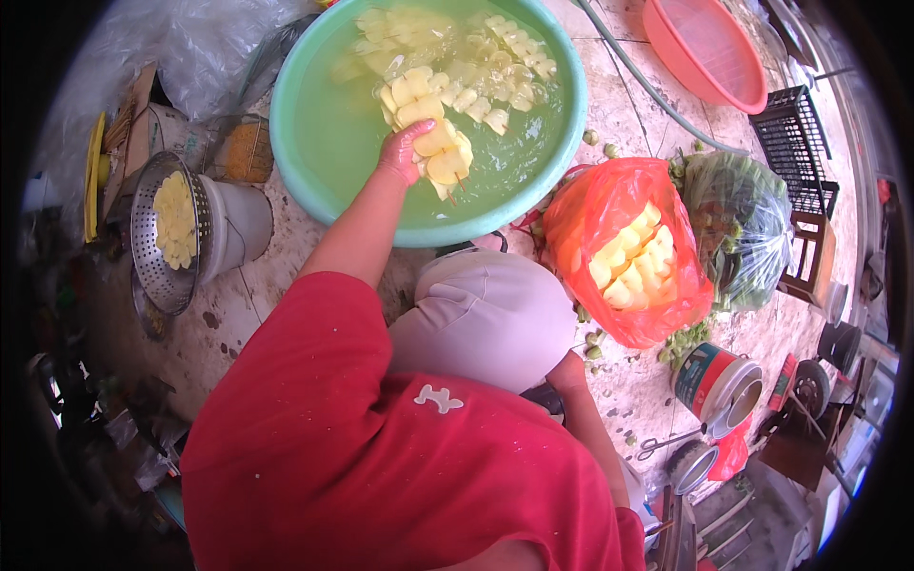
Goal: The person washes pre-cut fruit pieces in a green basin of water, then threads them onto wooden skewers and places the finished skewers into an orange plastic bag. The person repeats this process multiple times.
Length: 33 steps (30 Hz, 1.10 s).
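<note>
My left hand [405,152] grips a bunch of skewered potato slices [446,160] above the water in a large green plastic tub [575,118]. Thin skewer tips poke out at the bunch's lower end. More skewered slices [493,64] lie in the cloudy water, some under the surface. My right hand [568,372] is low beside my bent knee [493,314]; its fingers are hidden behind the leg. To the right of the knee, an open red plastic bag [571,221] holds pale slices [635,260] stacked in rows.
A steel colander [146,235] with slices leans by a grey bucket [239,218] at left. Clear-bagged greens [739,228], a black crate [792,150], a pink basin [703,50] and a hose [632,64] are at right. A paint bucket [714,385] and scissors [664,444] lie lower right.
</note>
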Available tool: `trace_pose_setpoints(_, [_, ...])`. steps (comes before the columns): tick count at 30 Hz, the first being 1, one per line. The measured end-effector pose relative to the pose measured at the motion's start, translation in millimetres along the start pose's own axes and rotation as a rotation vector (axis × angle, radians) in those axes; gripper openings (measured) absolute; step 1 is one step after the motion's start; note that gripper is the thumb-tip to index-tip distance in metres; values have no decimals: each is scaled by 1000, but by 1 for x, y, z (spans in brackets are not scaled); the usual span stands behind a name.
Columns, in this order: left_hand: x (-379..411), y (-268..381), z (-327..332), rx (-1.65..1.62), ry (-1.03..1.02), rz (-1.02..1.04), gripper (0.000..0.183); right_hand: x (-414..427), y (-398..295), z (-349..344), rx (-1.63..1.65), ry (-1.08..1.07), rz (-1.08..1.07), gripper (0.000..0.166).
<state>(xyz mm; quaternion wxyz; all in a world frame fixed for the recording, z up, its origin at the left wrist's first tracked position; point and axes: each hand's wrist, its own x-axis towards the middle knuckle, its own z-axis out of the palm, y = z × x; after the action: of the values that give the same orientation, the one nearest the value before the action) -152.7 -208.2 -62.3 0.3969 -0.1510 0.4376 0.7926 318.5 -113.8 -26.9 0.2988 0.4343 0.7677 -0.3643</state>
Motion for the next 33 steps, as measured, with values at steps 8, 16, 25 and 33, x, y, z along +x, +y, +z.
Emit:
trace_pose_setpoints(8, [-38, 19, 4, 63, -47, 261, 46, -27, 11, 10, 87, 46, -36, 39])
trace_pose_setpoints(16, [-86, 69, 76, 197, -170, 571, 48, -37, -5, 2, 125, 135, -85, 41])
trace_pose_setpoints(25, [-91, 111, 116, 562, -213, 1077, 48, -61, -22, -9, 96, 175, -78, 40])
trace_pose_setpoints(33, [-61, 154, 112, 890, -43, 1274, 50, -77, -28, -34, 131, 286, -103, 37])
